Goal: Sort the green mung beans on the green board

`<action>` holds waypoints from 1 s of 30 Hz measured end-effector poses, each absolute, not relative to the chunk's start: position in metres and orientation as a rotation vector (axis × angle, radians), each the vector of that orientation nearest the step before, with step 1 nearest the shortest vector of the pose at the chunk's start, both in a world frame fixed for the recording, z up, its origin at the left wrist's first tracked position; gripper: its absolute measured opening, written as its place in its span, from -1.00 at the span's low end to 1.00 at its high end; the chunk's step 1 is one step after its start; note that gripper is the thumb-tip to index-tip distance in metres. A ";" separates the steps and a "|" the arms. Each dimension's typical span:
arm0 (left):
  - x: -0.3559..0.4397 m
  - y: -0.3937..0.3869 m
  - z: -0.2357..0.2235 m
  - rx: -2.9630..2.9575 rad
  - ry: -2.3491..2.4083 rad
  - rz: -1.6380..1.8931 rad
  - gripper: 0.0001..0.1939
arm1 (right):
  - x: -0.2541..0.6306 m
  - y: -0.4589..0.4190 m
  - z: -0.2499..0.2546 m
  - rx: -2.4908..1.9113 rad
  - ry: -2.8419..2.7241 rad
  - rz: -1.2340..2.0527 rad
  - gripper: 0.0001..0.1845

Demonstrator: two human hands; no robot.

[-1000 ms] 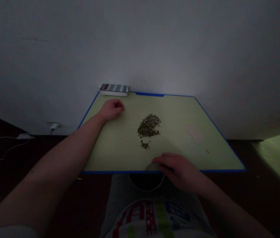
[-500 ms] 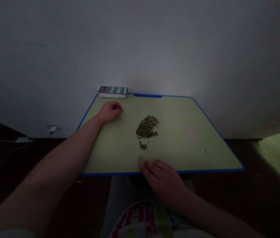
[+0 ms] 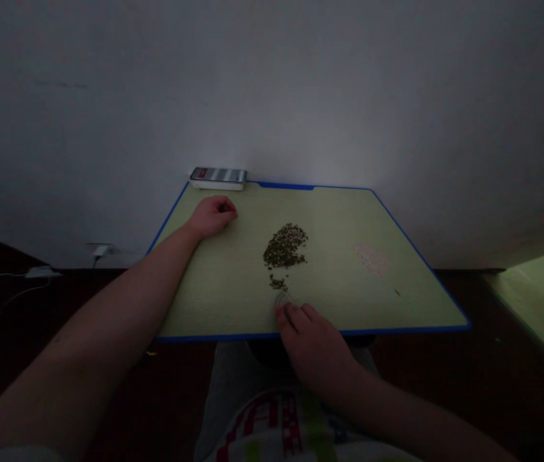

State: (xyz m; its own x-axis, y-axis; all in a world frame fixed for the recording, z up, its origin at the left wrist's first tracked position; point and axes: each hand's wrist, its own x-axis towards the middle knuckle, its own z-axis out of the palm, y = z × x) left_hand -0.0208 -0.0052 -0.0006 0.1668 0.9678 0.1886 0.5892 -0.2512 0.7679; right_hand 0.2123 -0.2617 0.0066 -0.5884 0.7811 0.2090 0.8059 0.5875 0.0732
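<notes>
My left hand (image 3: 213,216) rests at the far left of a pale green table top (image 3: 233,289) with blue edging. Its fingers are curled in and I see nothing in them. My right hand (image 3: 308,340) is closed at the near edge, fingertips on a small clear piece with a curved rim (image 3: 282,298); the fingers cover most of it. Just beyond that piece sits a small cluster of dark green-brown grains (image 3: 278,282). Farther back, mid-table, a larger heap of the same dark grains (image 3: 284,247) is spread, with paler bits at its upper right.
A scatter of pale, whitish-pink bits (image 3: 372,258) is on the right side. Near it lies a small brown sliver (image 3: 398,292). At the back left corner a phone (image 3: 219,174) rests on a white box (image 3: 217,185). Behind the table rises a grey wall (image 3: 301,96).
My right hand has slid slightly forward with the clear piece, bringing it close to the small cluster. The left hand stays in place; the view has shifted very slightly.
</notes>
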 end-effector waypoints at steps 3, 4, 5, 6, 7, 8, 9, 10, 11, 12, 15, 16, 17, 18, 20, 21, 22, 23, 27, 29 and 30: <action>-0.020 -0.007 0.001 1.904 1.461 0.920 -0.83 | 0.218 -0.263 0.004 -1.374 -2.648 -0.240 -0.56; -0.020 -0.007 0.002 1.902 1.459 0.922 -0.83 | 0.220 -0.263 0.003 -1.388 -2.641 -0.241 -0.56; -0.020 -0.007 0.002 1.903 1.458 0.924 -0.83 | 0.222 -0.263 0.003 -1.398 -2.631 -0.247 -0.56; -0.020 -0.007 0.002 1.906 1.460 0.923 -0.83 | 0.224 -0.263 0.003 -1.406 -2.622 -0.252 -0.55; -0.020 -0.007 0.002 1.911 1.461 0.921 -0.83 | 0.225 -0.263 0.003 -1.411 -2.614 -0.256 -0.55; -0.021 -0.007 0.002 1.915 1.462 0.920 -0.83 | 0.227 -0.263 0.003 -1.414 -2.607 -0.260 -0.55; -0.021 -0.006 0.001 1.918 1.462 0.923 -0.83 | 0.229 -0.263 0.003 -1.422 -2.602 -0.260 -0.54; -0.021 -0.006 0.001 1.919 1.463 0.924 -0.83 | 0.231 -0.264 0.003 -1.435 -2.600 -0.256 -0.53; -0.021 -0.005 0.000 1.919 1.463 0.925 -0.83 | 0.233 -0.264 0.004 -1.448 -2.597 -0.250 -0.52; -0.021 -0.005 0.000 1.914 1.462 0.926 -0.83 | 0.234 -0.264 0.004 -1.457 -2.594 -0.246 -0.51; -0.021 -0.005 0.000 1.906 1.449 0.922 -0.83 | 0.239 -0.264 0.003 -1.441 -2.592 -0.246 -0.51; -0.021 -0.005 0.000 1.906 1.441 0.923 -0.84 | 0.241 -0.264 0.003 -1.420 -2.590 -0.249 -0.52; -0.021 -0.005 0.000 1.907 1.434 0.926 -0.84 | 0.243 -0.264 0.003 -1.389 -2.590 -0.252 -0.53; -0.021 -0.005 0.001 1.911 1.431 0.927 -0.84 | 0.245 -0.264 0.003 -1.349 -2.594 -0.252 -0.54; -0.021 -0.005 0.001 1.921 1.432 0.923 -0.84 | 0.249 -0.264 0.002 -1.252 -2.608 -0.243 -0.56; -0.021 -0.005 0.001 1.924 1.438 0.919 -0.84 | 0.251 -0.265 0.002 -1.202 -2.618 -0.235 -0.57; -0.021 -0.005 0.001 1.926 1.446 0.916 -0.84 | 0.254 -0.265 0.002 -1.157 -2.625 -0.227 -0.58; -0.021 -0.005 0.002 1.928 1.453 0.915 -0.84 | 0.257 -0.265 0.002 -1.119 -2.622 -0.217 -0.59; -0.020 -0.006 0.003 1.924 1.455 0.922 -0.84 | 0.277 -0.263 0.003 -1.025 -2.509 -0.148 -0.54; -0.020 -0.007 0.003 1.916 1.454 0.921 -0.84 | 0.289 -0.257 0.005 -1.028 -2.411 -0.141 -0.56; -0.020 -0.007 0.003 1.914 1.454 0.918 -0.84 | 0.294 -0.254 0.006 -1.063 -2.374 -0.143 -0.57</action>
